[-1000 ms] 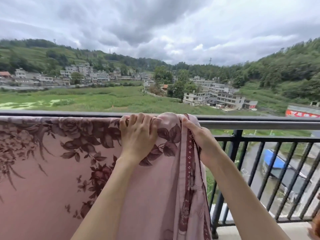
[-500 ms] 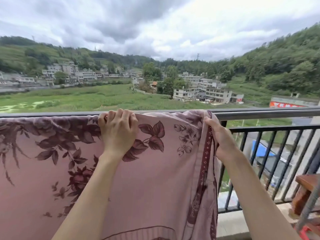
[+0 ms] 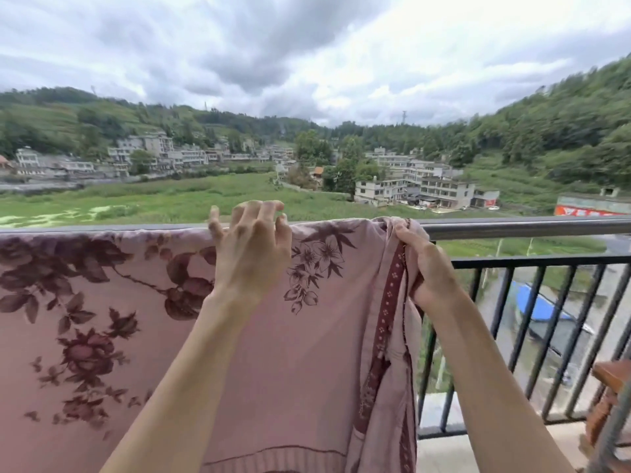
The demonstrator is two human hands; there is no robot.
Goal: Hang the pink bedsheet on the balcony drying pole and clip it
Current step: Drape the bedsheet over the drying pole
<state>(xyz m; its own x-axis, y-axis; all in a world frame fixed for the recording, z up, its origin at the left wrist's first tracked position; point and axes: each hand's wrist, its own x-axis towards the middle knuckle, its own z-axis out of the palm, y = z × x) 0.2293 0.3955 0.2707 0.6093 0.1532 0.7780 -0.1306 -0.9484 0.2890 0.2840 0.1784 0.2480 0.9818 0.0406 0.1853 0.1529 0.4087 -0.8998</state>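
The pink bedsheet [image 3: 307,353], printed with dark maroon flowers, hangs over the silver drying pole [image 3: 529,227] and covers it from the left edge to about the middle. My left hand [image 3: 252,250] is raised in front of the sheet's top fold, fingers loosely spread above the pole and holding nothing. My right hand [image 3: 428,268] grips the sheet's bunched right edge, by the maroon patterned border, just below the pole. No clip is in view.
A black balcony railing [image 3: 546,262] with vertical bars runs just behind and below the pole. A brown wooden piece of furniture [image 3: 611,375] stands at the lower right on the balcony floor. Fields, buildings and hills lie beyond.
My left hand has let go of the sheet's top fold and lifted off it. My right hand keeps hold of the right edge, now further right along the pole.
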